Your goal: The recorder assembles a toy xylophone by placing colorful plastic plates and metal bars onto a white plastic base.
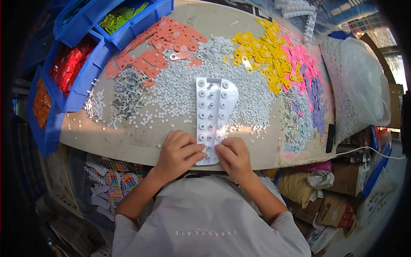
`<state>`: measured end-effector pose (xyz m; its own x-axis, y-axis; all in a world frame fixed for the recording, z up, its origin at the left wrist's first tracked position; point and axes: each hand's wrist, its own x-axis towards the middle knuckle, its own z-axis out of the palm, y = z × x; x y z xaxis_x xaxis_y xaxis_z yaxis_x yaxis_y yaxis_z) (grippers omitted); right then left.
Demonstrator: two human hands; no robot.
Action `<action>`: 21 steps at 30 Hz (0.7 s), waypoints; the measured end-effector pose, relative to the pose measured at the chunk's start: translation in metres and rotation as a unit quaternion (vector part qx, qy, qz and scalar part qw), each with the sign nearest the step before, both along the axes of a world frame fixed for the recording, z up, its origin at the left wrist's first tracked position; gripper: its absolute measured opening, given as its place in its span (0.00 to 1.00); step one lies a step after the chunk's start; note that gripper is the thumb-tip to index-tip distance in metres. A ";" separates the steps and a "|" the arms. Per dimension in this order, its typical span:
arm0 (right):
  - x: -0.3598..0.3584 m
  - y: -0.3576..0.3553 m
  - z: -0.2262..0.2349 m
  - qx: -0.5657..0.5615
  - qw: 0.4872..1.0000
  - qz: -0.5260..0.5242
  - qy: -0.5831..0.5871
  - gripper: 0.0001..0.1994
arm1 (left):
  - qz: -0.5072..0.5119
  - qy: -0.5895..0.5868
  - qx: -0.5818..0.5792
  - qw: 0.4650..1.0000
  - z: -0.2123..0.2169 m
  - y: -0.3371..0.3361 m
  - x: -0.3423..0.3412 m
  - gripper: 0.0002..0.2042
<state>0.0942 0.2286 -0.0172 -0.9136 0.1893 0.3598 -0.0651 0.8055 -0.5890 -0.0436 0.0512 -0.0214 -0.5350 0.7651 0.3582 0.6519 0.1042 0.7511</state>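
A long white plastic holder [211, 96] lies upright on the table before me, one side bulging out at its far right. Two columns of round white caps [202, 115] run along it, with several metal pins [210, 126] standing in the channel between them. My left hand [179, 150] is closed in a pinch over the holder's near left edge. On the near right edge my right hand [234, 157] pinches with thumb and forefinger. Whatever small piece either pinch may hold is hidden by the fingers.
Loose white caps [175, 92] spread around the holder. Metal pins [128, 92] are heaped at left. Coral tabs [177, 34], yellow tabs [257, 47], pink tabs [299, 58] and purple tabs [317, 107] lie beyond. Blue bins [83, 92] stand left, a clear bag [359, 81] right.
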 end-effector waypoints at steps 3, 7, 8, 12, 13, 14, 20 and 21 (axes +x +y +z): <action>0.000 0.004 -0.003 -0.024 1.000 0.014 -0.004 0.15 | -0.011 -0.012 -0.007 1.000 0.000 0.002 -0.002 0.08; -0.007 0.009 0.016 0.083 0.995 0.057 -0.018 0.15 | -0.020 -0.009 -0.018 1.000 0.006 0.006 -0.006 0.08; -0.008 0.009 0.018 0.083 0.995 0.056 -0.018 0.15 | -0.020 -0.010 -0.019 1.000 0.008 0.006 -0.005 0.08; -0.009 0.010 0.021 0.104 0.991 0.084 -0.031 0.13 | -0.046 0.170 -0.090 0.980 0.018 0.005 0.000 0.06; -0.009 0.011 0.022 0.108 0.989 0.094 -0.038 0.13 | -0.044 0.225 -0.119 0.966 0.020 0.005 0.002 0.05; -0.008 0.011 0.020 0.108 0.989 0.094 -0.037 0.13 | -0.044 0.226 -0.119 0.966 0.021 0.005 0.001 0.05; -0.012 0.027 0.011 0.022 0.998 0.049 0.015 0.15 | -0.056 0.102 -0.037 0.993 0.031 0.012 -0.027 0.05; -0.021 0.040 0.013 0.033 0.998 -0.004 0.047 0.14 | -0.032 0.092 -0.026 0.995 0.033 0.016 -0.041 0.05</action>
<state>0.0731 0.2682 -0.0043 -0.8739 0.1688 0.4559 -0.1118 0.8430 -0.5262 -0.0845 0.0670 0.0111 -0.4142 0.8151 0.4051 0.7843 0.0937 0.6133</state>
